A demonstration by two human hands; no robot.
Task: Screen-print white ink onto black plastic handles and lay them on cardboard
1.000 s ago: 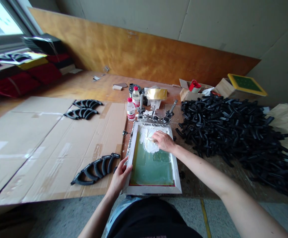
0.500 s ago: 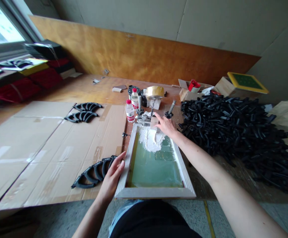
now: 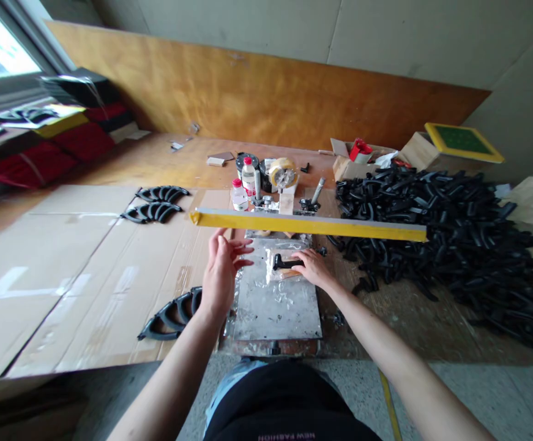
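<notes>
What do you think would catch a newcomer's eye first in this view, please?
Probably the long yellow bar crossing the middle of the view, then the big black heap on the right. Below the bar, the right hand touches a single black piece over the far half of the metal plate, while the left hand, open, is to the left of that piece.

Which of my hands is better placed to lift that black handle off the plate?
Probably your right hand; it is at the right end of the black handle on the metal plate. Your left hand is open and apart from the handle.
</notes>
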